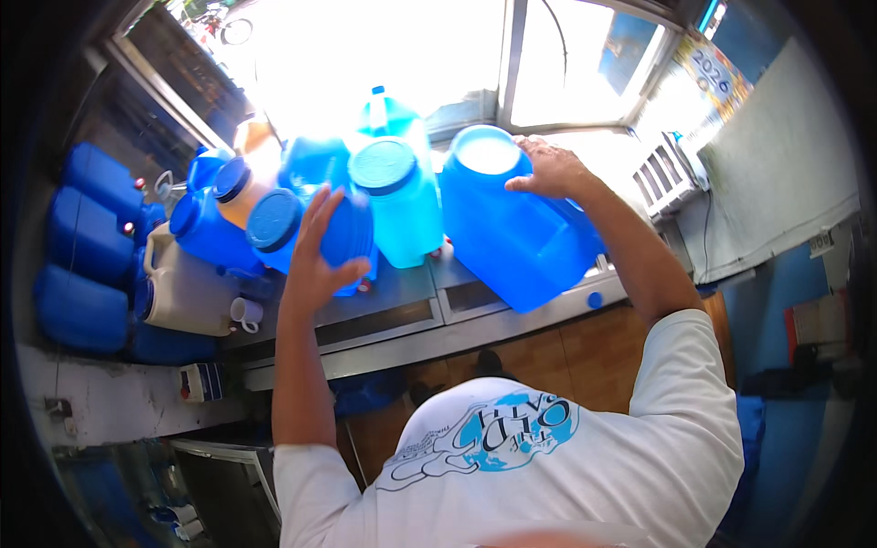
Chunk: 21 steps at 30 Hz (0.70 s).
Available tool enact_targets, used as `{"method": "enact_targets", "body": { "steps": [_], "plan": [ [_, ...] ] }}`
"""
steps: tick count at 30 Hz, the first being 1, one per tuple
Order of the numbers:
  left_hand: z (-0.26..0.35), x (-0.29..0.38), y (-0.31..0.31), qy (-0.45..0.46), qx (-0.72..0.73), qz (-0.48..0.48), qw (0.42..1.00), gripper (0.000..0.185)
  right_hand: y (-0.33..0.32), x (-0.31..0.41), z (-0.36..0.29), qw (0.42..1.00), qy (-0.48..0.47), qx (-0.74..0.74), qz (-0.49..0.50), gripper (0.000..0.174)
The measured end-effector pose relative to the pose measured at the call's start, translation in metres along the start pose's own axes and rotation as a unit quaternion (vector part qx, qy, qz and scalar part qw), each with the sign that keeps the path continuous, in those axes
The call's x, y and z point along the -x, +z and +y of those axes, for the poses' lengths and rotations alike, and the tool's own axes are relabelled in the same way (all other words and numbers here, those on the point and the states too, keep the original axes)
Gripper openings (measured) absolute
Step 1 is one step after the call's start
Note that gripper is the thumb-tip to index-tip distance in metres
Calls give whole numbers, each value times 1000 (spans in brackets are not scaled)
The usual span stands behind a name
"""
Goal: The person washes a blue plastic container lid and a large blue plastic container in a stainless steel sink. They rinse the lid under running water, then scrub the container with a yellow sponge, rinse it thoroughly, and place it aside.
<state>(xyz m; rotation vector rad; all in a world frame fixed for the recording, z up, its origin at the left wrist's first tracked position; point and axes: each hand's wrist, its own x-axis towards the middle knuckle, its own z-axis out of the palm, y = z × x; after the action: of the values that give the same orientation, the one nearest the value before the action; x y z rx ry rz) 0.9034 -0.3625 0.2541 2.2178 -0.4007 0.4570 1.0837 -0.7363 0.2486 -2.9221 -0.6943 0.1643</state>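
My right hand (551, 168) grips the neck of a large blue plastic container (514, 233), fingers over the rim and thumb on its near side. The container leans, its base out over the counter's front edge. Its round mouth (486, 151) is bright white with glare, and no blue lid shows on it. My left hand (312, 267) is raised and slightly blurred. Between its thumb and fingers is a round, ribbed blue lid (353, 229). Right of it stands a turquoise container (404, 219) with its blue lid (382, 166) on.
Lidded blue containers (219, 233) crowd the counter's left. A beige jug (192, 281) lies by a white mug (246, 313). More blue containers (82, 308) are stacked far left. A white slatted rack (664, 175) stands at right. A metal ledge (384, 349) edges the counter.
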Motion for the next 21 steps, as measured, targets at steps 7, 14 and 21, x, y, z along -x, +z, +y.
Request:
{"method": "enact_targets", "body": {
  "steps": [7,14,21],
  "plan": [
    [19,-160,136,105,-207,-99,968,90,44,34,30,992,-80,-50,83,43],
    [4,-210,211,79,-256,-218,938,86,44,47,55,972,-193,42,124,43],
    [29,-161,194,141,-206,-312,917,78,62,71,47,989,-114,31,84,62]
  ]
}}
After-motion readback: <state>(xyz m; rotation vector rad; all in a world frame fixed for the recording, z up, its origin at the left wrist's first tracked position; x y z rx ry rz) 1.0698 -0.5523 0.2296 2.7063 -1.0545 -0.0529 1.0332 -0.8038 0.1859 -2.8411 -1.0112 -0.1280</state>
